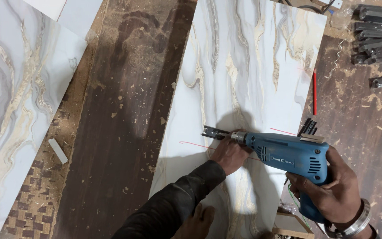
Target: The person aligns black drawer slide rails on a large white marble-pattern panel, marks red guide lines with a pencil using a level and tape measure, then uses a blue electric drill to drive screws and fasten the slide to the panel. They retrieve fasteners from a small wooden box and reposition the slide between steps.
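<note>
My right hand (332, 190) grips the handle of a blue electric drill (290, 155) held level, its bit end (215, 132) pointing left over a marble-patterned white panel (248, 62). My left hand (230, 155), in a dark sleeve, rests on the panel just below the drill's chuck, fingers curled near it. Thin red lines (191, 144) are drawn on the panel beside the bit. A metal bangle (359, 219) sits on my right wrist.
A red pencil (314, 93) lies at the panel's right edge. Another marbled panel (9, 102) lies at left on dusty dark wood (116, 132). Dark metal bars (379, 31) are stacked at top right. A small white block (58, 150) lies at left.
</note>
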